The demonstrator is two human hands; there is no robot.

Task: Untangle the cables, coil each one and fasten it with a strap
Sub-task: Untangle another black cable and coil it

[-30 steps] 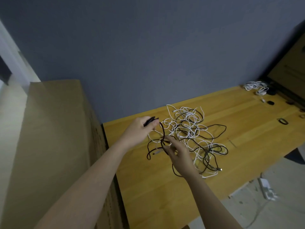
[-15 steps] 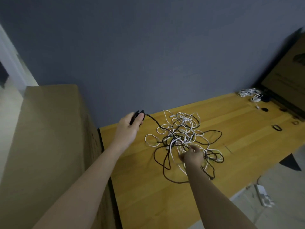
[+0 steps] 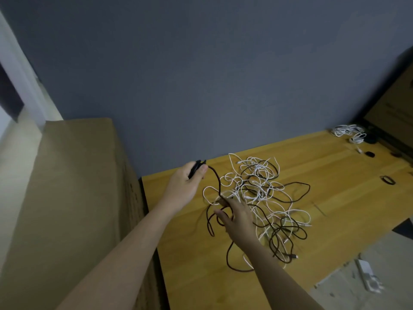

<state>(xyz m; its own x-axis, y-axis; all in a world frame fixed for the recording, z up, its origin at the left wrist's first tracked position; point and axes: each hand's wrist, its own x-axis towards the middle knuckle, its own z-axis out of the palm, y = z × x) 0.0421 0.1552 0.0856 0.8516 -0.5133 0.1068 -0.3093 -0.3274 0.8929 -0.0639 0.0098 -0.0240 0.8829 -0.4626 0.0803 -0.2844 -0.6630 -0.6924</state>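
A person works at a knot of black and white cables on a wooden tabletop (image 3: 335, 166).

Where each line runs inside the tangle (image 3: 263, 198) is hard to follow. The left hand (image 3: 186, 183), fingers curled, grips a small bundle of the black cable (image 3: 215, 177), which slopes down and right to the right hand (image 3: 238, 217). That hand's loosely spread fingers pinch it at the tangle's left edge.

Plain room: wooden table (image 3: 335, 166), grey wall (image 3: 201, 74), cardboard box (image 3: 73, 198).
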